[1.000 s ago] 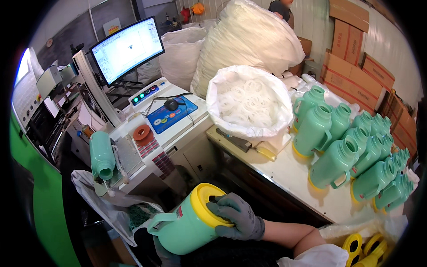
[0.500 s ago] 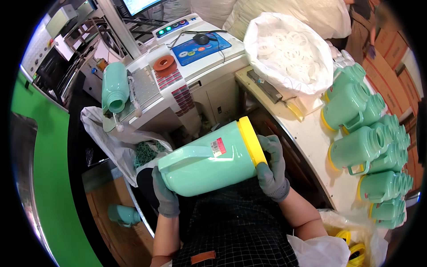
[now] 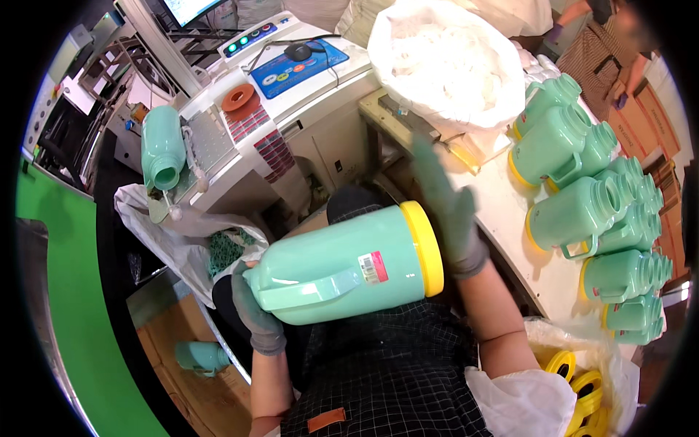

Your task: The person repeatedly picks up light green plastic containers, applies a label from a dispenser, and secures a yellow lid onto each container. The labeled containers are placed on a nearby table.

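A mint-green jug lies on its side across my lap, its handle facing me and a small barcode label on its wall. My gloved left hand is closed around the jug's left end. A yellow base ring covers the right end. Beside that ring, my gloved right hand is lifted off, flat with fingers stretched and thumb apart, a little blurred and holding nothing.
Several similar jugs stand on the right-hand table. Behind it is a white sack of pale rings. Yellow rings fill a clear bag at lower right. Another jug lies on the white machine. A co-worker stands far right.
My right hand has let go of the yellow base and moved up, its fingers straightening. The jug has rolled slightly and its handle sits lower. The view has shifted a little.
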